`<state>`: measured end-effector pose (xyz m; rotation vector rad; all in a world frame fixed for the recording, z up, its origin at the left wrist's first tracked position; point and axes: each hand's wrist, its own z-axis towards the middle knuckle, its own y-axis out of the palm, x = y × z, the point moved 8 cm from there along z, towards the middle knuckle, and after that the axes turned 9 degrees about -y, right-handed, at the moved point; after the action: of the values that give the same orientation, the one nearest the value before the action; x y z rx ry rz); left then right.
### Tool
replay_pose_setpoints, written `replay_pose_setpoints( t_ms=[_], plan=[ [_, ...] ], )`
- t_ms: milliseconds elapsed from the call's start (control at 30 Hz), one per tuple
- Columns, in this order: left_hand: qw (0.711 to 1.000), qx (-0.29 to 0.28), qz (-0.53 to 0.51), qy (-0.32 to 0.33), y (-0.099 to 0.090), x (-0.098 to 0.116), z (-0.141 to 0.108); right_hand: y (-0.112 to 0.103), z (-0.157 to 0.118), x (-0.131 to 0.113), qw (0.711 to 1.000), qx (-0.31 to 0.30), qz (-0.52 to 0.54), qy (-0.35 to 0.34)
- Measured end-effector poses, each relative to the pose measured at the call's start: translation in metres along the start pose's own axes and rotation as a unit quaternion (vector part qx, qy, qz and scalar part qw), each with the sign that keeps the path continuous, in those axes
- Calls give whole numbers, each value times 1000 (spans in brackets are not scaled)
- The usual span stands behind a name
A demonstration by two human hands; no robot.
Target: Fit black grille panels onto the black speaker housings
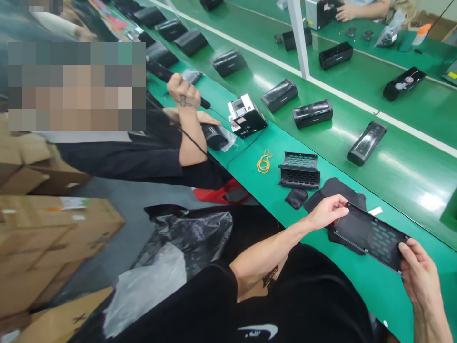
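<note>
My left hand (330, 212) pinches the left end of a black perforated panel (369, 236). The right end of the same panel is between the thumb and fingers of my right hand (417, 259). Green shows through the slots in the panel. Beneath and behind it lies a pile of black cloth-like sheets (344, 190) on the green table. Two slotted black panels (300, 176) rest together farther left, with a small black square piece (296, 197) in front of them. A yellow band bundle (264, 162) lies beside them.
Black speaker-like housings (312, 113) stand on the green conveyor (400, 176) behind the table. At left, a person's hand (183, 90) grips a corded black tool near a black-and-white box (246, 116). Cardboard boxes (53, 238) and plastic bags (150, 286) are at lower left.
</note>
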<state>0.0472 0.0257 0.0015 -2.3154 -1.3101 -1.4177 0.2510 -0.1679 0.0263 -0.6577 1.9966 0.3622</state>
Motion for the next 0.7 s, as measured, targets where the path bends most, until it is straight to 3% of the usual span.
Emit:
replay_pose_setpoints(
  t_ms=[267,533,700],
  plan=[
    [1000,-12,-11,-7,4,-7,1,-11,-9,7,998,27,-13,47],
    [998,-38,-56,-11,6,-10,1,-20,-5,15,998,17,-16,60],
    [990,-88,-106,-7,12,-8,1,-24,0,16,998,26,5,64]
  ],
)
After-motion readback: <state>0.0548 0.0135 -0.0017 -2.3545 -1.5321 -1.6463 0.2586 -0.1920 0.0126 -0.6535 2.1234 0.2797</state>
